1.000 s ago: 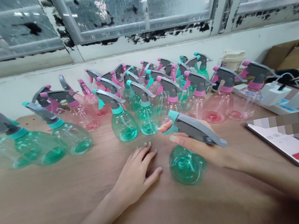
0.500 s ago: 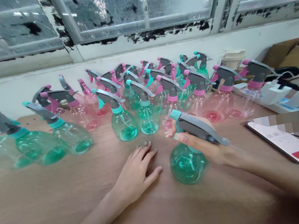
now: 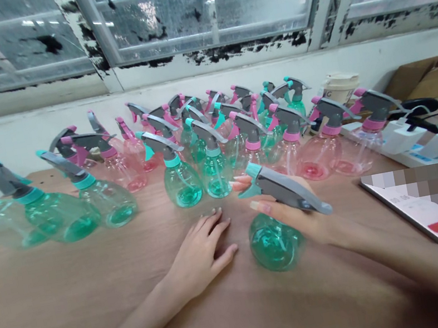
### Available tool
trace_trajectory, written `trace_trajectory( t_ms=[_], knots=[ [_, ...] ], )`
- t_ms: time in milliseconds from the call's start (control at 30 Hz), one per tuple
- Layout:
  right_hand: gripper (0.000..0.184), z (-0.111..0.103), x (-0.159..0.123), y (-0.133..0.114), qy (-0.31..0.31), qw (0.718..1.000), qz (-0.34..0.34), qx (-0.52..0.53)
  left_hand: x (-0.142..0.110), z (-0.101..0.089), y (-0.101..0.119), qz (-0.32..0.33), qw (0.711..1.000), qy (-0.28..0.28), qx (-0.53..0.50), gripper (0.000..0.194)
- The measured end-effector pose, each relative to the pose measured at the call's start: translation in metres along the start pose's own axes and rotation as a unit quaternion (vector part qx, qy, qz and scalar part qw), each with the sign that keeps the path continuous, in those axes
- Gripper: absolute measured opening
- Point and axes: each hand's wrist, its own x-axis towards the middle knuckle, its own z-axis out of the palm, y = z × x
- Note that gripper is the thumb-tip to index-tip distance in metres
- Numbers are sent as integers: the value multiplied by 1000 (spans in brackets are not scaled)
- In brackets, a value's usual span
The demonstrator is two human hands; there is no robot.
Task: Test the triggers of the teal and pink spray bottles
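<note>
A green spray bottle (image 3: pixel 274 242) with a grey head and a teal nozzle stands on the table before me, its head pointing away to the left. My right hand (image 3: pixel 295 212) is around its neck, thumb on the near side. The other fingers reach past the teal trigger on the far side, partly hidden by the head. To its left, my left hand (image 3: pixel 204 248) lies flat on the table with fingers spread, touching no bottle. Beyond it stand two more green spray bottles (image 3: pixel 182 184), side by side.
Pink spray bottles (image 3: pixel 314 158) and green ones crowd the back, with several green bottles (image 3: pixel 109 200) at left. On the right are a phone (image 3: pixel 436 219), a power strip (image 3: pixel 410 153) with plugs and cables, a lidded cup (image 3: pixel 339 87) and a cardboard box (image 3: pixel 426 76).
The held bottle's head has tipped slightly leftward. My right fingers have stretched out from around the trigger, farther to the left. My left hand has stayed still.
</note>
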Motion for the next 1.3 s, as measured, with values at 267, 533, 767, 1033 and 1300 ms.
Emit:
trace_trajectory(
  t_ms=[267,533,767,1033,1300],
  knots=[
    [17,-1,2,-2,-6,1000,-12,1,1,0,0,-2,1000,-4,-3,49],
    [12,-2,1,-3,19,997,-49,-62,2,-1,1,-5,1000,-7,-5,49],
    [17,2,1,-5,-9,1000,0,25,2,-1,2,-8,1000,-12,-9,48],
    [27,1,-3,-5,6,1000,3,-8,0,-1,1,-12,1000,-9,-7,49],
    [30,1,-3,-5,-5,1000,-1,13,1,0,1,-10,1000,-11,-8,49]
  ],
)
